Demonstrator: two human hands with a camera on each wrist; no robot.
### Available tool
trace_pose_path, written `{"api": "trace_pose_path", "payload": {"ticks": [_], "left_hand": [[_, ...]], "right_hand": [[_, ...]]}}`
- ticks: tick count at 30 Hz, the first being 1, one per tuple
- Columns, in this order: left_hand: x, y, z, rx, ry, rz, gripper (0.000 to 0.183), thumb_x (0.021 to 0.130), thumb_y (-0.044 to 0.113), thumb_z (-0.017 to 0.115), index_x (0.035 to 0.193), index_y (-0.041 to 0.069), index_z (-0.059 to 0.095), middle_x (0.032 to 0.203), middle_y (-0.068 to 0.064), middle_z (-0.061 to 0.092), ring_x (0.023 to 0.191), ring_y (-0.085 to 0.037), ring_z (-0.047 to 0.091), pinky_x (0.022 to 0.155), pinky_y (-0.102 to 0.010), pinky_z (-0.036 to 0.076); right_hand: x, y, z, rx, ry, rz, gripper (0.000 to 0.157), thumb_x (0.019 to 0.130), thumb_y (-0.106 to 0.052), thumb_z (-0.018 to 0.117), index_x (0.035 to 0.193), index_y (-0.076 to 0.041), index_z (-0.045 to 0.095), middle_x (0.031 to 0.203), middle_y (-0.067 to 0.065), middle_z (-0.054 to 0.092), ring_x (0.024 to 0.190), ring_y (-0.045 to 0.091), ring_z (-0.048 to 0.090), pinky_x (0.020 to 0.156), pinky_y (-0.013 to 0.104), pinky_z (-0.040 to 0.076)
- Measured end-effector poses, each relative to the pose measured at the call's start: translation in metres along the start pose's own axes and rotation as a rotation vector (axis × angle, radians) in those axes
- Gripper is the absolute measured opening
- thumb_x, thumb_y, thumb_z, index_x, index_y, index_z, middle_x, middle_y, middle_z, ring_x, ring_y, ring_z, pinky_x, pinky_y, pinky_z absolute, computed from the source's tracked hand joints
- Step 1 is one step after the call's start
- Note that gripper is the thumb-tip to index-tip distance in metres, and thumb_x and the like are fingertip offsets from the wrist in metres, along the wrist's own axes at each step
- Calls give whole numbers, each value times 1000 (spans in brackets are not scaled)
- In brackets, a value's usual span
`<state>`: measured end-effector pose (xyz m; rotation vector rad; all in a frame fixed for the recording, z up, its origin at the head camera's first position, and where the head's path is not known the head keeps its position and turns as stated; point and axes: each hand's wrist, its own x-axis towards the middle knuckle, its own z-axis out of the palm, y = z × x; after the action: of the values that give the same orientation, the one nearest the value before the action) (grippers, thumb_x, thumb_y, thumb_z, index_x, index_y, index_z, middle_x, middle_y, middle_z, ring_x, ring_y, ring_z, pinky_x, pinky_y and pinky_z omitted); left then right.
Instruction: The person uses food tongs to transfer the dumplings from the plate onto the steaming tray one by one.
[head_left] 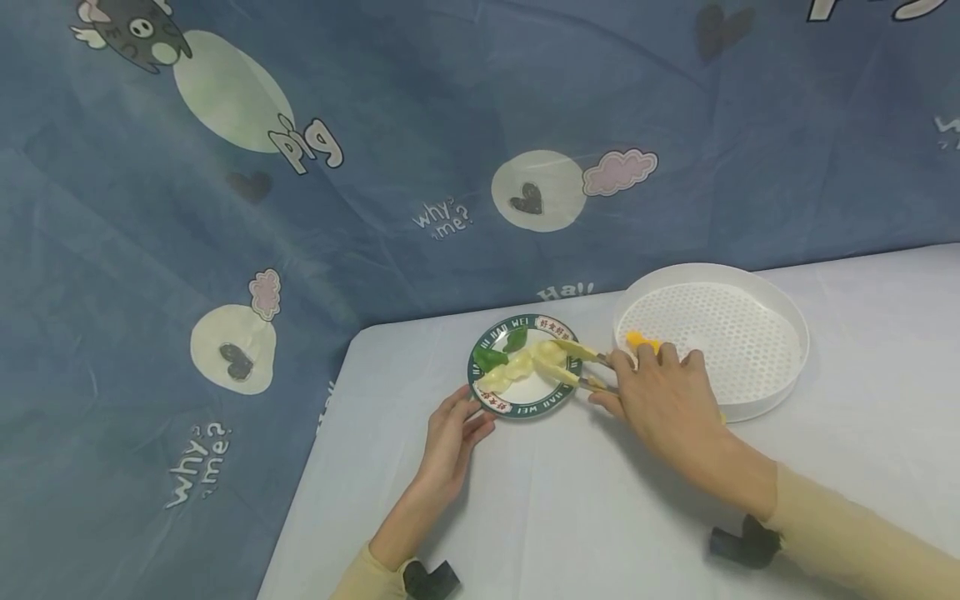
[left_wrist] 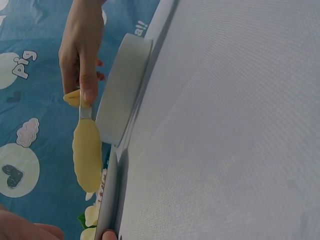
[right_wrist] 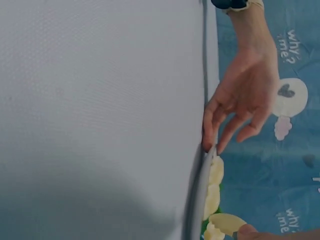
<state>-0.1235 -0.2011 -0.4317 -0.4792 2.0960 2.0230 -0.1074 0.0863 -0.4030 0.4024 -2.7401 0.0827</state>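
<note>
Head view: the plate (head_left: 536,408) is pinched by the left hand (head_left: 448,442), tongs (head_left: 558,373) gripped by the right hand (head_left: 667,404); dumplings (head_left: 517,367) may be dropped if squeezed too softly.

Blue cartoon-print cloth (head_left: 420,100) behind — white-covered table (head_left: 570,508) in front

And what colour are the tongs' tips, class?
Yellow; the tongs' tips show best in the left wrist view.

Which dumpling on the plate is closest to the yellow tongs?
The rightmost dumpling in the head view: it appears between the tips of the yellow tongs, while the other dumplings lie further left on the plate.
</note>
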Motion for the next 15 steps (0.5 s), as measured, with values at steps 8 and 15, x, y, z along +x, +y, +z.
{"api": "trace_pose_path", "payload": {"ticks": [8,15], "left_hand": [[-1,0,0,-5,-2,1,67,104,14,46,166,-4,27,149,-25,51,116,-17,66,104,-23,66],[-1,1,1,-3,1,5,67,104,14,46,166,-5,28,149,-24,51,116,-17,67,105,-24,66]], "right_hand": [[-6,15,-17,-18,25,14,57,97,-60,71,104,-5,58,73,12,49,67,33,50,55,42,41],[-10,34,-27,5,109,20,56,94,-59,70,101,-5,60,70,13,50,63,34,49,51,43,39]]}}
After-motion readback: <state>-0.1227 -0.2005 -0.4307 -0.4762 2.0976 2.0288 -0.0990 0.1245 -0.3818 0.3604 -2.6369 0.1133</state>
